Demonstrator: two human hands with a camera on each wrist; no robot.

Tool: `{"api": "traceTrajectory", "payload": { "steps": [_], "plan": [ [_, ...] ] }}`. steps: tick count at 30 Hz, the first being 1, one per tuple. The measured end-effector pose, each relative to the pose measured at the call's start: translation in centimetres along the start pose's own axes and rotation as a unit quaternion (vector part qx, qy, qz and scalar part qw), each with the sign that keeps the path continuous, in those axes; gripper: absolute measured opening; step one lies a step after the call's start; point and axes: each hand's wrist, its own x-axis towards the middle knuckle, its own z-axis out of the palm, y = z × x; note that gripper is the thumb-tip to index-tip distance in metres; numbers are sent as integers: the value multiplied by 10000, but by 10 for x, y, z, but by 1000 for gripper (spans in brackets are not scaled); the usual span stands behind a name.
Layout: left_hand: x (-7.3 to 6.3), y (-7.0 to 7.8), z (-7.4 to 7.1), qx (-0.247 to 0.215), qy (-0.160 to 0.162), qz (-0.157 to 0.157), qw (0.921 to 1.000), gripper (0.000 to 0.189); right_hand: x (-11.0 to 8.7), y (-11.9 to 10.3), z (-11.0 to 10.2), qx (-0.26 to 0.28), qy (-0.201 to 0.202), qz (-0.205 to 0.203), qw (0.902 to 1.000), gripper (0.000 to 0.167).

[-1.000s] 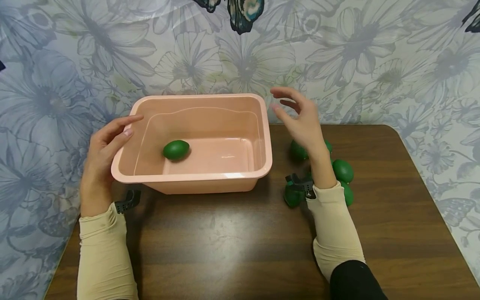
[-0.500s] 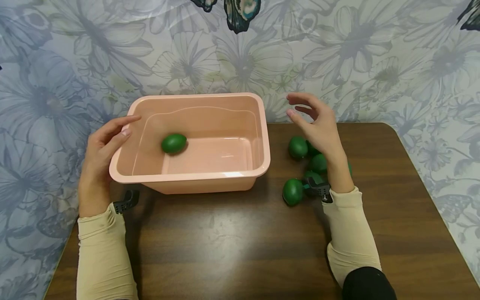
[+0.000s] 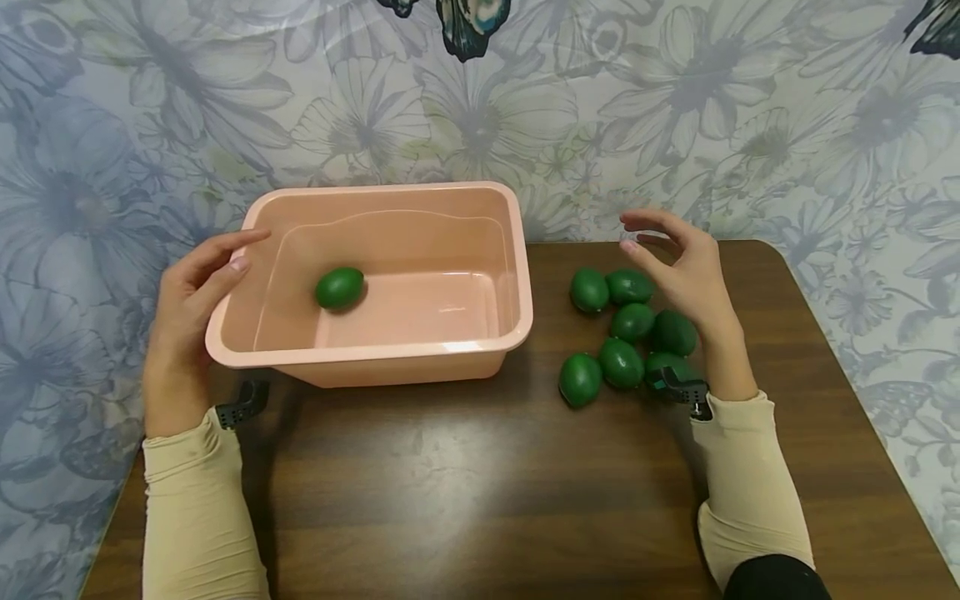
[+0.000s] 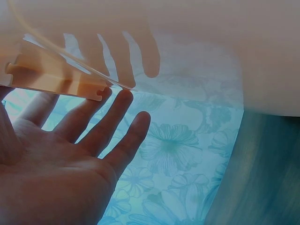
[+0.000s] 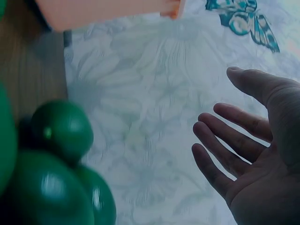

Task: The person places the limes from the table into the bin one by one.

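Observation:
My left hand [image 3: 187, 321] holds the left end of a peach-pink plastic basin [image 3: 397, 356], thumb and index finger over the rim. The left wrist view shows the other fingers [image 4: 123, 110] extended along the underside of that rim. Inside the basin, toward its left, lies one glossy green oval fruit [image 3: 340, 288]. My right hand [image 3: 686, 267] hovers over the back right of a cluster of similar green fruits [image 3: 621, 362] on the table, fingers loosely bent and nothing between them. In the right wrist view, the green fruits [image 5: 63, 131] are at the left, apart from the right hand [image 5: 253, 145].
The brown wooden table [image 3: 450, 483] ends at the back against a wall with flower-patterned covering [image 3: 360, 108]. Its rounded back right corner [image 3: 768, 250] lies beyond the fruits. Wrist cameras [image 3: 243, 406] are strapped on both arms.
My right hand has moved right and slightly toward me, away from the basin, uncovering more of the green fruits. The left hand stays at the basin's rim; the view has shifted slightly.

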Motion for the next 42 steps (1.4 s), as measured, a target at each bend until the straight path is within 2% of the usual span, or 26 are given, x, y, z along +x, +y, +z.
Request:
{"api": "traceTrajectory", "payload": {
  "steps": [7, 14, 21, 26, 34, 42],
  "plan": [
    [1, -2, 2, -256, -76, 47, 9996, 40, -15, 15, -18, -198, -87, 234, 9995, 40],
    [-1, 0, 2, -225, 101, -36, 9997, 41, -23, 26, -30, -340, -200, 330, 9987, 41],
    [0, 0, 2, -367, 73, -62, 9993, 42, -33, 48, -46, 170, -296, 541, 9980, 41],
    [0, -1, 3, -280, 99, -76, 9995, 42, -45, 67, -61, 210, -281, 710, 9969, 42],
    [1, -1, 4, -312, 71, -88, 9994, 42, -65, 82, -86, 263, -90, 814, 9963, 43],
    [0, 1, 3, -153, 84, -112, 9998, 42, -84, 94, -103, 771, 10, 897, 9930, 44]
  ]
}}
